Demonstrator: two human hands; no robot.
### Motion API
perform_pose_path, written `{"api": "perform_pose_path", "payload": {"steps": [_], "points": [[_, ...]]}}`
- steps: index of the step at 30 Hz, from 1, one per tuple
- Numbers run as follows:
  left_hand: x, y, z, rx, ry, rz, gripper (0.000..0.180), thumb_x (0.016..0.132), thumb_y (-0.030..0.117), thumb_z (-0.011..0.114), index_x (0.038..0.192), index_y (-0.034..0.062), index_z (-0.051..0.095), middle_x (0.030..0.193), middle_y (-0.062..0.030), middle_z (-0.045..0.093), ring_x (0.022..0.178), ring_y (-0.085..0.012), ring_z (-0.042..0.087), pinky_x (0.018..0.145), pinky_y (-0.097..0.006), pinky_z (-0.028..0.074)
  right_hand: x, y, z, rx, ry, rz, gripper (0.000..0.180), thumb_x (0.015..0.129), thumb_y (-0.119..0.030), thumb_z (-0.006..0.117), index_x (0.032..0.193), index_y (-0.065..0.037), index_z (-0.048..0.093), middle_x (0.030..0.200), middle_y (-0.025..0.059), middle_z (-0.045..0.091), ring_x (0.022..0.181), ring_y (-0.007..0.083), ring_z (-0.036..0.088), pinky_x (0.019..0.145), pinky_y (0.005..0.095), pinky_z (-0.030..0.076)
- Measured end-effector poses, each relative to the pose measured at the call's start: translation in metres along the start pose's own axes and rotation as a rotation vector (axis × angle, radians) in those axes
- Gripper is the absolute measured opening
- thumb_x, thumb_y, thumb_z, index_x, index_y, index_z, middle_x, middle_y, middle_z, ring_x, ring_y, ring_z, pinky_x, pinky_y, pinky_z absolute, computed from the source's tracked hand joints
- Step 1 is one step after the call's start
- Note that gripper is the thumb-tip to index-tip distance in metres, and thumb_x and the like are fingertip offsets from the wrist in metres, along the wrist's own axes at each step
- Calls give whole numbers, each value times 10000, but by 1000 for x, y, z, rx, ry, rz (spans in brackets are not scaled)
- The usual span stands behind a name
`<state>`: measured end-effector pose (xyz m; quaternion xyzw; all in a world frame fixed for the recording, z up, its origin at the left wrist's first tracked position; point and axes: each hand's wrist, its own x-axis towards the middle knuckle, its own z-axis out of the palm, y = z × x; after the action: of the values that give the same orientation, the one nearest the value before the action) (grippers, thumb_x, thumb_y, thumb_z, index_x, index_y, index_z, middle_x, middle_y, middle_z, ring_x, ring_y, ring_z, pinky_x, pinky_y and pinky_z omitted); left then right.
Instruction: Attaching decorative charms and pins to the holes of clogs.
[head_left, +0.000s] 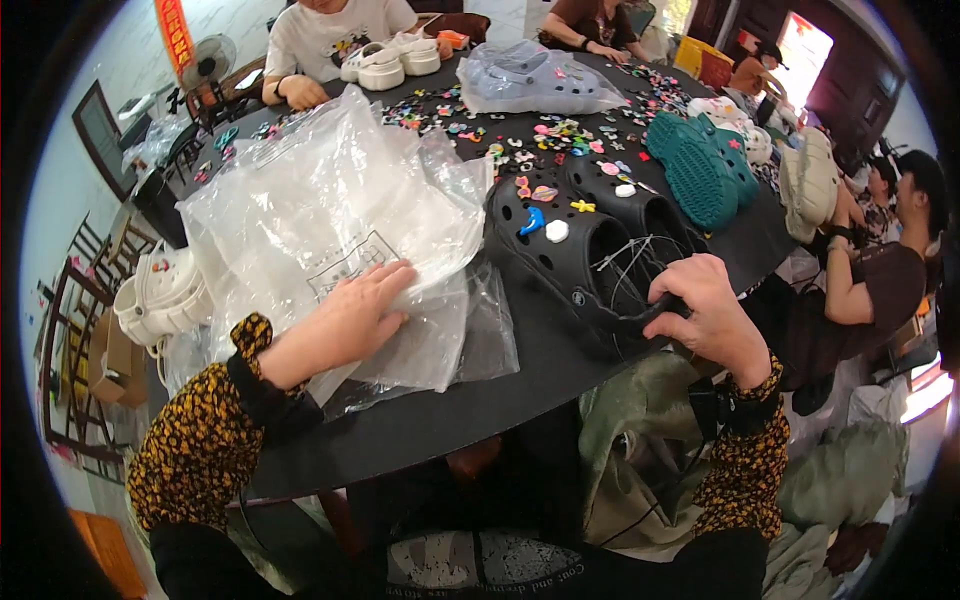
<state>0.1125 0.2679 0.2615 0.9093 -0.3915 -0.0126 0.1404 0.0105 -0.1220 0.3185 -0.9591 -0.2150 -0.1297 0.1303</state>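
My left hand (365, 308) lies flat, fingers stretched, on a stack of clear plastic bags (330, 190) spread over the left of the table. A pair of black clogs (520, 235) sits just right of the bags, toes pointing away from me. Colourful shoe charms, including a blue dolphin (532, 221) and a yellow starfish (582, 206), are fixed in their tops. With thumb and fingers, my right hand (700, 308) grips the heel end of the black clogs. Thin pale ties (630, 258) stick up at the openings of the clogs.
Many loose charms (560, 130) are scattered across the black table (420, 440). A bagged pale blue pair (535, 78), green clogs (700, 170), beige clogs (808, 185) and white clogs (165, 295) stand around. Several people sit around the table; a fan (210, 60) is behind.
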Motion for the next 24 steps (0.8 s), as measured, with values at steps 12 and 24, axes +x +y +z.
{"api": "perform_pose_path", "payload": {"steps": [12, 24], "points": [[-9, -50, -36, -967, 396, -413, 228, 866, 58, 524, 1052, -23, 628, 951, -34, 657, 832, -110, 597, 724, -251, 468, 1, 0, 2, -31, -14, -8, 325, 658, -310, 784, 843, -112, 607, 839, 41, 587, 885, 251, 545, 885, 369, 347], [-12, -34, -52, -468, 579, -316, 258, 886, 104, 496, 1080, -44, 579, 938, -130, 664, 886, -173, 598, 798, -331, 466, 11, -75, 7, 431, 199, -56, 351, 803, -107, 687, 1129, -11, 600, 1205, 173, 571, 1114, 261, 562, 892, 364, 469]]}}
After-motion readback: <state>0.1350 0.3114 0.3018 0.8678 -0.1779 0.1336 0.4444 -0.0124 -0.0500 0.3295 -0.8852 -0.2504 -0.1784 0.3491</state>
